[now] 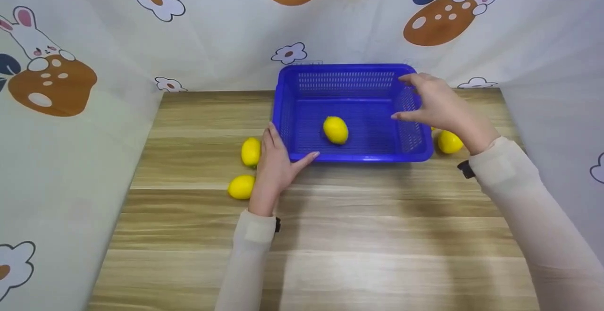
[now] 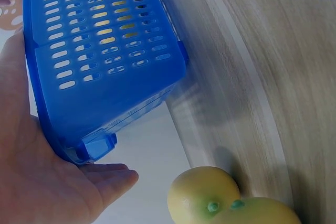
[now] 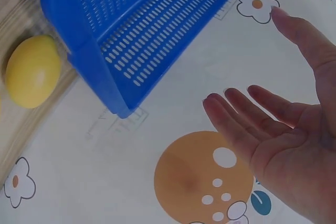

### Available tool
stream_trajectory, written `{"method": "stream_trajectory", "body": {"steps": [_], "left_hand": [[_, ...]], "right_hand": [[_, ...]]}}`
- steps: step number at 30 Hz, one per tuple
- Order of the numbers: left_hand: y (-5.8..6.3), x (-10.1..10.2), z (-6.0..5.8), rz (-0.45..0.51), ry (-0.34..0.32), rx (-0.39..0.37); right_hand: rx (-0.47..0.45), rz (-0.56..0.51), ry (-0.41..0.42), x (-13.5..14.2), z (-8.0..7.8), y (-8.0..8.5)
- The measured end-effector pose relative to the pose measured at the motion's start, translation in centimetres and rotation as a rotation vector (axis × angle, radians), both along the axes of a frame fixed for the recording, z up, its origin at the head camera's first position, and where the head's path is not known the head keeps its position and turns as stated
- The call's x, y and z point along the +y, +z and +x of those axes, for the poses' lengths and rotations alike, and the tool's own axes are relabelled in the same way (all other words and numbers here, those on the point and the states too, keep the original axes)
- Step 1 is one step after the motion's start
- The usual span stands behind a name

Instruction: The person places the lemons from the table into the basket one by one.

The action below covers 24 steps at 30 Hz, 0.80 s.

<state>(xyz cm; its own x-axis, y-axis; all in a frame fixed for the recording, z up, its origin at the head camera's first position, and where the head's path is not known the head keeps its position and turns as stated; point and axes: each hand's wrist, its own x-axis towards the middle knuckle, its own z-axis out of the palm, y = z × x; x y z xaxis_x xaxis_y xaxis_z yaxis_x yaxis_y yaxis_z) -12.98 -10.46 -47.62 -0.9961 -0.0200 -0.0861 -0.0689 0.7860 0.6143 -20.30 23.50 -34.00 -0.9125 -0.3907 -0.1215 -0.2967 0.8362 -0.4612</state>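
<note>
A blue plastic basket with slotted walls stands at the back of the table, and one yellow lemon lies inside it. My left hand rests against its near left corner, thumb along the near rim and fingers straight along the left side. In the left wrist view, the palm lies along the edge of the basket. My right hand hovers over the right rim with thumb and fingers spread. The right wrist view shows that hand holding nothing, apart from the basket.
Left of the basket, two lemons lie on the wooden table: one lemon beside my left fingers, another lemon by the wrist. A lemon sits right of the basket, with a yellow sliver beside it. Printed cloth encloses the back and sides.
</note>
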Motion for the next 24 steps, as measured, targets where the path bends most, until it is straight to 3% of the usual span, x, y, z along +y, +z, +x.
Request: {"method": "stream_trajectory", "body": {"steps": [24], "left_hand": [[0.2,0.0,-0.1,-0.005,-0.002,-0.036]], "right_hand": [[-0.001,-0.023,-0.032,1.8,1.2,-1.5]]}}
